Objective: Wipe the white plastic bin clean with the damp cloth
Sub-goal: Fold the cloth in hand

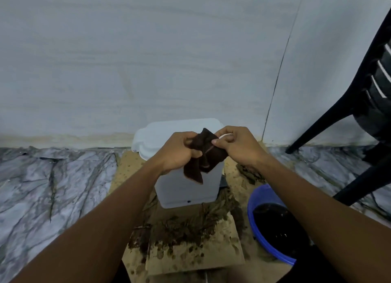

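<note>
Forearms (95,229) reach in from below | left hand (177,153) fingers curled tight on dark brown cloth (203,155), right hand (237,147) pinching its upper edge | cloth held up before white bin (186,189), upright on soiled cardboard (190,257) | blue basin (256,198) just right | black chair (370,96) beyond

Room corner, likely in a home; cleaning spot at floor level.
A marble-patterned floor (53,187) is met by a plain pale wall (148,60). A black plastic chair (372,105) is seen at the right. Dirt-spattered cardboard (190,259) is laid on the floor, with a white plastic bin (186,191) stood on it and a blue basin (262,195) of dark water beside.
</note>
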{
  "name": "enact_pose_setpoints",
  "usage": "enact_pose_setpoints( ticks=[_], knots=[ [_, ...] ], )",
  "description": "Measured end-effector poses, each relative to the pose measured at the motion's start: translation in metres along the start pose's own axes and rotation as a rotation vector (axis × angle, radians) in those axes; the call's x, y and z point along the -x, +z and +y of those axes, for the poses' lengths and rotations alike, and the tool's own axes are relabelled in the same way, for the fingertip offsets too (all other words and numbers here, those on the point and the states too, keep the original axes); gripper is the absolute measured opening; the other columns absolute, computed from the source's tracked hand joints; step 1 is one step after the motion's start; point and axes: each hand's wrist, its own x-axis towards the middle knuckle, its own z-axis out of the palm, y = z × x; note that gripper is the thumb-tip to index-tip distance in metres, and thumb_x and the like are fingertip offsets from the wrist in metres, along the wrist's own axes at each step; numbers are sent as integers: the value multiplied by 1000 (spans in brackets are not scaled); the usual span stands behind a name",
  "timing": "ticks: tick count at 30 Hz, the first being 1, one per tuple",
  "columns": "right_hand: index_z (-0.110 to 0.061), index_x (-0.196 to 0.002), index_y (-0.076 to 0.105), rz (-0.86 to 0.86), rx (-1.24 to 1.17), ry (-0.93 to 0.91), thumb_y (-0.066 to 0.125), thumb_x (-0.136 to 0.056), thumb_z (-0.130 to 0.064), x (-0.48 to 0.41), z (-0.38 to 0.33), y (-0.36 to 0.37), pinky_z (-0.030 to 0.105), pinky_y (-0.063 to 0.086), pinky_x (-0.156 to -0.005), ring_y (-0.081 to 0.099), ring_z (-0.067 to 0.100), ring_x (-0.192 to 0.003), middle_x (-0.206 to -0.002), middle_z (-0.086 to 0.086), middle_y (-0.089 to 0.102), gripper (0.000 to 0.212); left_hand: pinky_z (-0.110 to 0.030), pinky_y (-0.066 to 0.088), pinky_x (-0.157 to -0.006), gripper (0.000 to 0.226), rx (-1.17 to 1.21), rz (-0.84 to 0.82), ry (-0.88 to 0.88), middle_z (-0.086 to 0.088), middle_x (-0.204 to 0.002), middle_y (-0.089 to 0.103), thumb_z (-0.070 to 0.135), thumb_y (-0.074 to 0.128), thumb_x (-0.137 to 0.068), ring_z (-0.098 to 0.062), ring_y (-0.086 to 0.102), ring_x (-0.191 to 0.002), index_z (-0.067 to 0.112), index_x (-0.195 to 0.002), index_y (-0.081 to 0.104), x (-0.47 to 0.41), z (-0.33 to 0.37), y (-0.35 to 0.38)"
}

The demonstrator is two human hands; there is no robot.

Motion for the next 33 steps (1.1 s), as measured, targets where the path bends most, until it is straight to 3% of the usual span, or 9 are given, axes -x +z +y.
enact_pose_setpoints(
  ticks=[4,8,12,17,19,22,26,30,33],
  knots=[
    [-16,-87,73,-20,49,-44,79,-82,-14,-1,2,2,37,60,-73,73,23,-73,-69,11,73,8,-47,54,-100,30,-3,-60,50,1,-103,77,15,83,-80,-17,72,-102,21,-109,75,0,5,8],
    [-13,-83,77,-92,27,21,82,-75,-7,1,5,-8,37,59,-73,72,24,-71,-72,16,74,11,-45,57,-93,24,-126,-29,57,3,-87,77,34,87,-77,-14,73,-90,25,-96,77,-3,5,20],
    [-8,-87,78,-178,46,127,82,-67,8,8,10,-35,31,60,-72,74,25,-76,-77,15,76,26,-42,59,-89,18,-232,-92,28,4,-84,77,17,87,-75,-13,73,-87,23,-89,78,-10,-2,35],
    [0,-90,77,-118,127,215,81,-68,9,29,40,-79,28,59,-76,72,19,-76,-81,16,76,24,-38,60,-77,17,-439,-164,121,-1,-84,76,2,78,-75,-15,71,-81,15,-87,79,-25,-15,77],
    [0,-90,77,-83,137,243,81,-69,8,44,61,-96,29,59,-74,71,18,-74,-79,14,76,23,-31,56,-71,17,-474,-179,175,-2,-81,74,0,75,-77,-14,68,-78,16,-84,78,-32,-25,102],
    [-3,-90,78,-74,153,274,82,-72,3,72,96,-117,29,59,-71,73,19,-76,-79,13,76,20,-12,43,-62,30,-454,-302,226,9,-70,68,-7,69,-76,6,60,-68,23,-70,71,-36,-40,139],
    [-5,-87,78,-46,133,352,82,-73,1,115,155,-125,23,57,-65,73,15,-73,-76,10,76,16,-30,53,-68,23,-529,-476,272,-3,-80,75,-6,67,-71,-13,68,-78,9,-84,79,-34,-71,188],
    [-11,-82,79,-70,144,433,83,-71,3,152,214,-114,20,56,-66,73,12,-72,-73,3,76,18,-11,50,-68,32,-522,-670,243,1,-85,78,-9,69,-71,-2,64,-78,12,-92,82,-32,-105,226],
    [-19,-74,77,-42,142,522,82,-70,6,167,248,-107,20,53,-61,70,8,-65,-69,2,75,25,-22,54,-76,31,-543,-734,196,1,-89,78,-5,72,-71,-4,65,-80,13,-94,81,-37,-120,251]
  ],
)
